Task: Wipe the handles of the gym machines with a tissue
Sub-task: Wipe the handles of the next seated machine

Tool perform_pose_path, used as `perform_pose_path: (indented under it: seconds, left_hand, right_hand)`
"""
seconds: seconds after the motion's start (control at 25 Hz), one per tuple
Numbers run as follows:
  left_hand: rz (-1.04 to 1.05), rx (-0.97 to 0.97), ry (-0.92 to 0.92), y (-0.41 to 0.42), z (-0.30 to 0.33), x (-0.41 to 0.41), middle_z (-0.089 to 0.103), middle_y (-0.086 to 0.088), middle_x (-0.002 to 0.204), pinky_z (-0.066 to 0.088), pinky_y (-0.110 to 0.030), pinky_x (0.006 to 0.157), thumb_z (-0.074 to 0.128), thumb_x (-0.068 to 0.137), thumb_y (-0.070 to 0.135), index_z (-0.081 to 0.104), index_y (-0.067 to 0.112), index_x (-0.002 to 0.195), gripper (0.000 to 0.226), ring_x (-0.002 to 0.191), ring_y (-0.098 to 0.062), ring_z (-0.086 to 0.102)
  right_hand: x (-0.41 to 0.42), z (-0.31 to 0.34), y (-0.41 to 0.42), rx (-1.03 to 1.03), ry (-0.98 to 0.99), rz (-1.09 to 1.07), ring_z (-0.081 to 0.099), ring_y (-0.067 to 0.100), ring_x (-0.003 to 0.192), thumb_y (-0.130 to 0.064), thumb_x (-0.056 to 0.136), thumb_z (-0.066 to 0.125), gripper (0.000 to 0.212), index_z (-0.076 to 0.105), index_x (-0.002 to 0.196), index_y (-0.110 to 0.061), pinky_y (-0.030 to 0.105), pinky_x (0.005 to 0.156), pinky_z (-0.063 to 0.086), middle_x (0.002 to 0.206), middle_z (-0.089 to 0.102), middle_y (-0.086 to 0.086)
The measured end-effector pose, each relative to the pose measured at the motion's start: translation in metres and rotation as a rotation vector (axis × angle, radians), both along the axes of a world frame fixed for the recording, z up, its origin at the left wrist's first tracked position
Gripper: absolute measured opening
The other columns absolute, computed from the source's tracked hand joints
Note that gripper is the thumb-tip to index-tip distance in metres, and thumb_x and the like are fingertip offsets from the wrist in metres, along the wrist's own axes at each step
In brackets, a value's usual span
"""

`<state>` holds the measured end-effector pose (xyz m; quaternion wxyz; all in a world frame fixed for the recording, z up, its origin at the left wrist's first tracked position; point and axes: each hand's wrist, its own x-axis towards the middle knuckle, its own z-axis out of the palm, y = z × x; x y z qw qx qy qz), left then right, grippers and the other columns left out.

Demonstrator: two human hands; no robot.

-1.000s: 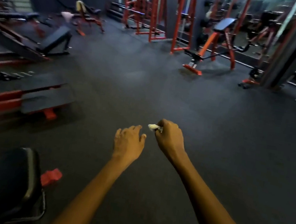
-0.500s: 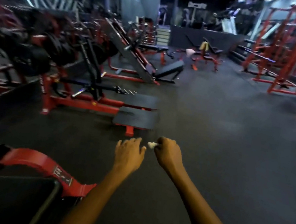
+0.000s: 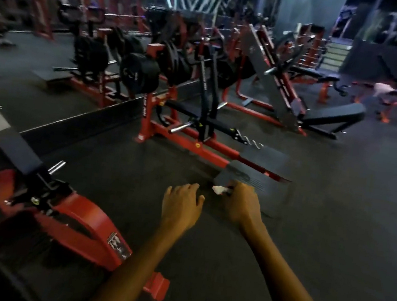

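Both my arms reach forward over the dark gym floor. My right hand (image 3: 243, 206) grips a small white tissue (image 3: 218, 189), whose end pokes out to the left of the fist. Beside it my left hand (image 3: 181, 205) hangs with loosely curled fingers and holds nothing. A red and black plate-loaded machine (image 3: 195, 129) with a chrome handle (image 3: 180, 130) stands just ahead of the hands. Another red machine (image 3: 73, 222) with a black padded arm sits close at my lower left. Neither hand touches a machine.
Racks of black weight plates (image 3: 139, 72) and red frames fill the left and middle background along a mirror wall. A leg press (image 3: 274, 84) and black benches (image 3: 331, 116) stand at the right rear. Open dark rubber floor (image 3: 336, 222) spreads to the right.
The view has swung further left, bringing the plate-loaded machines and the near red machine into view. Both hands keep the same pose, the right one still holding the tissue.
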<state>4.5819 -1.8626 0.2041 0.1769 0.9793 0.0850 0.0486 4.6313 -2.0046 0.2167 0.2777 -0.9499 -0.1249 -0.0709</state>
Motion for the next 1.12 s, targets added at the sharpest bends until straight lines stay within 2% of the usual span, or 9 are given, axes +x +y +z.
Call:
perform_pose_path:
  seconds: [0.16, 0.24, 0.36, 0.56, 0.76, 0.88, 0.96, 1.12]
  left_hand:
    - [0.138, 0.026, 0.022, 0.049, -0.012, 0.098, 0.048, -0.001, 0.143, 0.030, -0.038, 0.114, 0.042, 0.101, 0.039, 0.040, 0.020, 0.143, 0.046, 0.132, -0.017, 0.045]
    - [0.215, 0.051, 0.018, 0.077, -0.016, 0.148, 0.048, -0.002, 0.143, 0.031, -0.038, 0.113, 0.042, 0.101, 0.039, 0.040, 0.020, 0.143, 0.046, 0.131, -0.017, 0.045]
    - [0.371, 0.064, 0.029, 0.120, -0.016, 0.225, 0.049, -0.003, 0.142, 0.031, -0.038, 0.112, 0.042, 0.101, 0.038, 0.041, 0.019, 0.143, 0.046, 0.130, -0.019, 0.047]
    - [0.599, 0.066, 0.013, 0.196, 0.002, 0.327, 0.049, -0.003, 0.142, 0.032, -0.038, 0.111, 0.042, 0.100, 0.040, 0.041, 0.020, 0.143, 0.047, 0.129, -0.019, 0.047]
    - [0.868, 0.079, -0.019, 0.309, 0.003, 0.396, 0.051, -0.004, 0.142, 0.034, -0.037, 0.110, 0.044, 0.101, 0.038, 0.043, 0.017, 0.142, 0.047, 0.129, -0.020, 0.048]
    - [0.977, 0.071, -0.027, 0.382, -0.007, 0.420, 0.053, -0.004, 0.138, 0.037, -0.037, 0.108, 0.044, 0.100, 0.038, 0.047, 0.018, 0.139, 0.044, 0.126, -0.021, 0.050]
    - [1.045, 0.063, -0.016, 0.434, -0.011, 0.434, 0.051, -0.004, 0.139, 0.033, -0.036, 0.108, 0.042, 0.101, 0.039, 0.045, 0.020, 0.140, 0.044, 0.127, -0.021, 0.048]
    - [1.172, 0.073, -0.070, 0.524, 0.000, 0.455, 0.055, -0.004, 0.132, 0.032, -0.036, 0.106, 0.044, 0.100, 0.036, 0.051, 0.020, 0.132, 0.036, 0.122, -0.021, 0.051]
  right_hand:
    - [0.120, -0.018, 0.058, 0.030, 0.033, 0.181, 0.060, 0.015, 0.095, -0.013, 0.089, 0.058, 0.018, 0.059, 0.106, -0.014, 0.027, 0.083, 0.048, 0.104, 0.062, 0.002]
    - [0.182, -0.017, 0.093, 0.016, 0.040, 0.236, 0.061, 0.016, 0.090, -0.013, 0.089, 0.058, 0.016, 0.060, 0.104, -0.014, 0.030, 0.081, 0.050, 0.101, 0.063, 0.003]
    - [0.276, -0.012, 0.148, 0.037, 0.022, 0.388, 0.061, 0.014, 0.078, -0.012, 0.087, 0.058, 0.009, 0.062, 0.095, -0.015, 0.031, 0.071, 0.052, 0.089, 0.065, 0.003]
    - [0.404, 0.004, 0.257, 0.020, -0.009, 0.641, 0.063, 0.014, 0.081, -0.014, 0.087, 0.060, 0.009, 0.064, 0.095, -0.014, 0.031, 0.074, 0.052, 0.090, 0.067, 0.002]
    - [0.487, 0.003, 0.407, 0.031, 0.003, 0.929, 0.063, 0.014, 0.081, -0.015, 0.087, 0.061, 0.008, 0.063, 0.095, -0.014, 0.035, 0.075, 0.054, 0.090, 0.066, 0.002]
    - [0.520, 0.003, 0.491, 0.056, 0.006, 1.024, 0.061, 0.011, 0.079, -0.017, 0.088, 0.061, 0.008, 0.064, 0.095, -0.016, 0.030, 0.073, 0.053, 0.090, 0.065, -0.001]
    - [0.539, 0.003, 0.550, 0.063, -0.006, 1.100, 0.061, 0.011, 0.078, -0.017, 0.086, 0.063, 0.008, 0.064, 0.094, -0.015, 0.028, 0.071, 0.052, 0.090, 0.066, 0.000]
    - [0.564, 0.014, 0.659, 0.104, -0.047, 1.248, 0.062, 0.019, 0.079, -0.014, 0.084, 0.063, 0.006, 0.065, 0.088, -0.010, 0.037, 0.070, 0.052, 0.085, 0.067, 0.005]
